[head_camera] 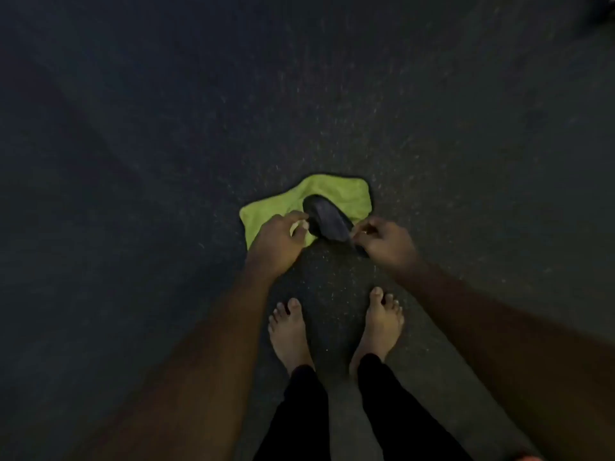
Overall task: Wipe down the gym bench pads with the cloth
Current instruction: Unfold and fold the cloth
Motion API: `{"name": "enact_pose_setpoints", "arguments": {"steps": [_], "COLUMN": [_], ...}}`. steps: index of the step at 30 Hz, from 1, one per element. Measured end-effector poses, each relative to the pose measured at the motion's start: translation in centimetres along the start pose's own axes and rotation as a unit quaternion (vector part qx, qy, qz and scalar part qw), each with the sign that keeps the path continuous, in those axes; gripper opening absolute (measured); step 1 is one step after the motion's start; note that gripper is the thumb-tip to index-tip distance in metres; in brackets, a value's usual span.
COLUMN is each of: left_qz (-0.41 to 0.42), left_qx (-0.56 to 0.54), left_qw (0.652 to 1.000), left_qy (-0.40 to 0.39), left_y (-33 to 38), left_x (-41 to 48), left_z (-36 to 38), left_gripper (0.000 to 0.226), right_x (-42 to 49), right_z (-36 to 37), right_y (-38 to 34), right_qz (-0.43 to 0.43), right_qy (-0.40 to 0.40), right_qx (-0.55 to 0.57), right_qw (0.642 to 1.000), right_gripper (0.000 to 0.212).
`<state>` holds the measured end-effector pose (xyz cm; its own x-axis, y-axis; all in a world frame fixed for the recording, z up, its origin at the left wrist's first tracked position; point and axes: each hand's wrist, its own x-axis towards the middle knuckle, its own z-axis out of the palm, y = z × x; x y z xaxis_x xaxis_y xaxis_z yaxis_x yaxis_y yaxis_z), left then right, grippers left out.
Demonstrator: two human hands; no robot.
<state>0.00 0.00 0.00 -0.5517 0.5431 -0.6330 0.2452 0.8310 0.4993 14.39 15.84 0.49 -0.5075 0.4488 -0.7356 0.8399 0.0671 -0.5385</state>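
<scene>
A lime-green cloth (pixel 336 191) lies spread on the dark floor in front of my bare feet. On it rests a dark, floppy, oblong object (pixel 324 219); the dim, blurred view does not show what it is. My left hand (pixel 278 242) reaches down with fingers curled at the object's left edge, and a small pale patch shows between thumb and fingers. My right hand (pixel 382 242) pinches the object's near right end between thumb and fingertips. No bench pad is in view.
Dark speckled rubber floor (pixel 432 128) fills the whole view. My bare feet (pixel 289 331) stand close together just behind the cloth, below black trouser legs. Something dark and blurred sits at the top right corner (pixel 599 15).
</scene>
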Motion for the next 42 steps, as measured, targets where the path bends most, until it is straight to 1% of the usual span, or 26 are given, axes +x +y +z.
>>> {"name": "enact_pose_setpoints", "arguments": {"steps": [1,3,4,6,8,11,17,20,23,25,27,29,32,34,38,42], "left_qz": [-0.007,-0.019,-0.027,-0.035,-0.048,-0.064,-0.096,-0.074,-0.031,0.017,0.070,0.124,0.142,0.164,0.206,0.203], "left_qx": [0.017,0.050,0.065,0.076,0.069,0.070,0.069,0.061,0.040,0.025,0.024,0.025,0.028,0.036,0.012,-0.002], "left_qw": [1.000,0.998,0.997,0.996,0.996,0.993,0.986,0.976,0.967,0.959,0.946,0.928,0.908,0.889,0.853,0.833], "left_qy": [-0.012,-0.021,-0.030,-0.018,0.015,0.066,0.118,0.195,0.248,0.283,0.316,0.351,0.394,0.425,0.479,0.514], "left_y": [-1.1,-3.0,-3.6,-4.3,-4.2,-3.2,2.1,6.3,10.5,13.2,15.9,19.1,23.0,25.1,29.4,33.1], "left_x": [1.3,3.6,4.2,4.8,4.6,3.1,-4.2,-9.7,-15.2,-18.3,-21.5,-25.0,-29.6,-32.1,-37.8,-42.1], "left_z": [2.0,5.3,6.5,7.8,7.4,4.2,-8.1,-16.3,-24.3,-28.8,-33.6,-38.8,-44.9,-48.2,-55.6,-62.0], "left_gripper": [0.033,0.036,0.038,0.041,0.038,0.031,0.018,0.008,0.025,0.034,0.041,0.048,0.048,0.044,0.033,0.032], "right_x": [1.3,3.7,4.4,5.2,5.2,3.7,-3.0,-8.0,-13.5,-17.0,-21.0,-26.0,-32.3,-35.6,-42.7,-48.3], "right_z": [1.4,3.7,4.7,5.8,5.7,4.0,-3.5,-9.3,-15.3,-18.8,-22.0,-25.5,-29.6,-31.9,-36.5,-39.7], "right_y": [1.7,4.6,5.6,6.9,6.9,4.8,-5.9,-13.5,-20.7,-25.3,-30.1,-35.2,-41.2,-44.2,-49.8,-53.7], "right_qz": [-0.010,-0.006,0.010,0.018,0.015,-0.001,-0.064,-0.090,-0.120,-0.131,-0.180,-0.250,-0.312,-0.325,-0.361,-0.401], "right_qy": [0.002,0.003,-0.011,-0.038,-0.040,-0.009,0.052,0.072,0.100,0.119,0.165,0.232,0.297,0.328,0.384,0.429], "right_qx": [-0.017,-0.093,-0.134,-0.197,-0.224,-0.202,-0.156,-0.133,-0.122,-0.122,-0.130,-0.127,-0.125,-0.119,-0.125,-0.119], "right_qw": [1.000,0.996,0.991,0.979,0.974,0.979,0.984,0.984,0.980,0.977,0.961,0.932,0.894,0.879,0.841,0.801], "right_gripper": [0.014,0.016,0.020,0.030,0.039,0.038,0.031,0.027,0.021,0.025,0.031,0.035,0.041,0.044,0.050,0.048]}}
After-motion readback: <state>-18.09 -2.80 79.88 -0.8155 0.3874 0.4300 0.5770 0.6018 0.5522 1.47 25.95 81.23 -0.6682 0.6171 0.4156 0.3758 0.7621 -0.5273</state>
